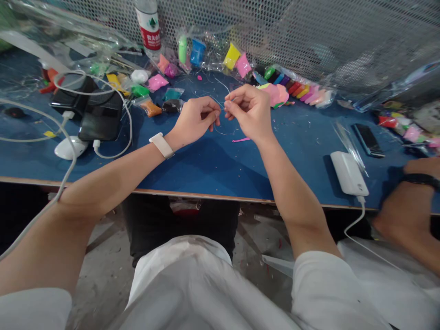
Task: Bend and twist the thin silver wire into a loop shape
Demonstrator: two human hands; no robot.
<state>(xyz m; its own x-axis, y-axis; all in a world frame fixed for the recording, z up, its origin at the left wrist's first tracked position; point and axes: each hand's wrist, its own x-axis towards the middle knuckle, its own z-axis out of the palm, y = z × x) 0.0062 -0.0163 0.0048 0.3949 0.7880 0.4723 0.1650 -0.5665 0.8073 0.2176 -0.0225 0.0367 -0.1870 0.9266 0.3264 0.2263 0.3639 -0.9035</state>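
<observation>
Fingertips (217, 108) of the left hand (195, 120) curl in against the thumb, well back from the near edge of the blue surface (206, 169); I can't tell whether they grip anything. Just right of them, a pale strand (223, 84) runs from nearer the far edge toward the gap between the hands. It looks nearly weightless, limp and perhaps slick, apt to slip through dry skin or kink, so I'd take it by a short length between thumb and forefinger and pull gently. The right hand (253, 112) appears to pinch it just so, thumb pressed to forefinger. A slim pink stick (240, 140) pokes out by the right wrist; farther right, toward the far edge, rests a soft-looking pink lump (278, 95).
</observation>
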